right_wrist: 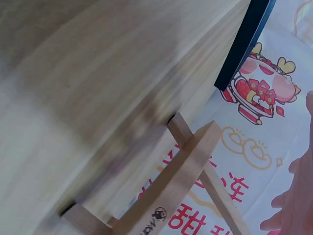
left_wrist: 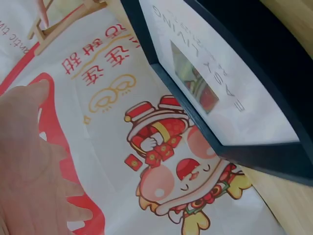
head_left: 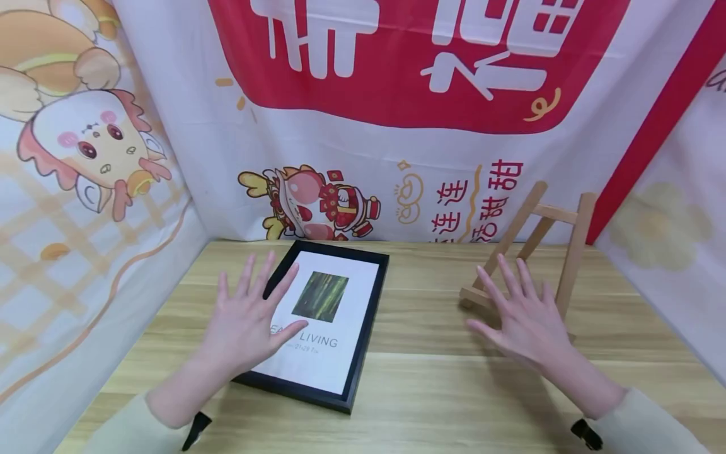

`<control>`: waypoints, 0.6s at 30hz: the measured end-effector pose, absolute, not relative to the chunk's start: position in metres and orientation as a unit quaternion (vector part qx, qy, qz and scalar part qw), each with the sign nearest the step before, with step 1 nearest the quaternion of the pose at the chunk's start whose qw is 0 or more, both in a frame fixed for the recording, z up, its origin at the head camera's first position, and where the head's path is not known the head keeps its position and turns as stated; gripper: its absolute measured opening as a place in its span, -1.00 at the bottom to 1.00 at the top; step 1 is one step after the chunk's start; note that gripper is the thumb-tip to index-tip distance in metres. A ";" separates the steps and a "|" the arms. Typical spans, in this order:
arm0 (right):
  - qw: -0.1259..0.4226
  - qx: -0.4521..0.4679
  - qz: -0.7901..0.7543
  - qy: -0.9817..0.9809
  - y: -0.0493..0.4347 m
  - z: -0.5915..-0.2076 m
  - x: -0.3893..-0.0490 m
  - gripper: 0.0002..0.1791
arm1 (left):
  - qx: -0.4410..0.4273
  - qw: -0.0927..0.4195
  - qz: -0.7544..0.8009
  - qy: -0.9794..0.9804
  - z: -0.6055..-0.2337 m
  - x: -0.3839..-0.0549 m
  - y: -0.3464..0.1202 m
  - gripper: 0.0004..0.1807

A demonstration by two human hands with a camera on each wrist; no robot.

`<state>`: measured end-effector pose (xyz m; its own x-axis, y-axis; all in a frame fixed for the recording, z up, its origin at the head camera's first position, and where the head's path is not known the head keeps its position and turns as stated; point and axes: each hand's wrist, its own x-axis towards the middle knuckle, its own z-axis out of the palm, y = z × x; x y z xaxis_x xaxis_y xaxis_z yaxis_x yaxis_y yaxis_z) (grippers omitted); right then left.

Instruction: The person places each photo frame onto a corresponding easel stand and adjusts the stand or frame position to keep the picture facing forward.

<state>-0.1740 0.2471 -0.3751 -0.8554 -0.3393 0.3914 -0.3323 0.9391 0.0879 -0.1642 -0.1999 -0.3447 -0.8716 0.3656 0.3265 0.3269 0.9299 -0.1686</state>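
My left hand (head_left: 244,321), fingers spread and straight, hovers over the left part of a black picture frame (head_left: 368,328) that lies flat on the table. The frame holds a white print with a dark green image and the word LIVING; my hand hides part of the lettering. On the right, my right hand (head_left: 527,321) is likewise spread, in front of a small wooden easel (head_left: 575,246) that stands upright. It overlaps the easel's lower ledge in the head view. Both hands hold nothing. The right wrist view shows the ledge (right_wrist: 166,186) close up, with a small printed mark.
The wood-grain table (head_left: 420,378) reaches back to a white cloth backdrop (head_left: 193,126) with red printing and cartoon figures. A cartoon-printed cloth (head_left: 85,265) walls the left side, and another cloth (head_left: 669,265) the right. The frame and easel stand apart.
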 end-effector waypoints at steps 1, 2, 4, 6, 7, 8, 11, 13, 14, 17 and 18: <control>0.204 0.173 -0.008 -0.964 0.246 -0.374 -0.175 0.08 | -0.182 0.179 0.053 -0.965 -0.344 -0.165 -0.202 0.05; 0.202 0.171 -0.007 -0.964 0.244 -0.373 -0.176 0.08 | -0.183 0.179 0.055 -0.965 -0.343 -0.166 -0.204 0.04; 0.199 0.169 -0.003 -0.965 0.241 -0.370 -0.178 0.07 | -0.185 0.175 0.055 -0.966 -0.342 -0.168 -0.208 0.03; 0.199 0.169 -0.001 -0.966 0.238 -0.368 -0.179 0.06 | -0.187 0.172 0.058 -0.966 -0.339 -0.170 -0.212 0.02; 0.198 0.169 0.001 -0.966 0.236 -0.367 -0.180 0.05 | -0.187 0.170 0.061 -0.966 -0.338 -0.171 -0.214 0.01; 0.197 0.169 0.002 -0.966 0.234 -0.366 -0.181 0.05 | -0.187 0.170 0.061 -0.966 -0.337 -0.172 -0.216 0.01; 0.197 0.170 0.005 -0.966 0.227 -0.363 -0.183 0.05 | -0.186 0.165 0.066 -0.966 -0.333 -0.176 -0.222 0.03; 0.195 0.168 0.005 -0.966 0.222 -0.361 -0.185 0.06 | -0.184 0.163 0.071 -0.967 -0.330 -0.180 -0.225 0.03; 0.194 0.168 0.006 -0.967 0.220 -0.360 -0.186 0.06 | -0.185 0.163 0.072 -0.966 -0.329 -0.182 -0.227 0.04; 0.184 0.162 0.022 -0.969 0.211 -0.360 -0.189 0.06 | -0.195 0.168 0.075 -0.963 -0.326 -0.189 -0.233 0.03; 0.181 0.159 0.030 -0.970 0.207 -0.360 -0.190 0.06 | -0.199 0.169 0.074 -0.963 -0.326 -0.191 -0.235 0.02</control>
<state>-0.1900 0.2074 -0.3604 -0.8837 -0.2978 0.3611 -0.3197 0.9475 -0.0012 -0.1908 -0.2349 -0.3257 -0.8637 0.4081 0.2957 0.3584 0.9099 -0.2091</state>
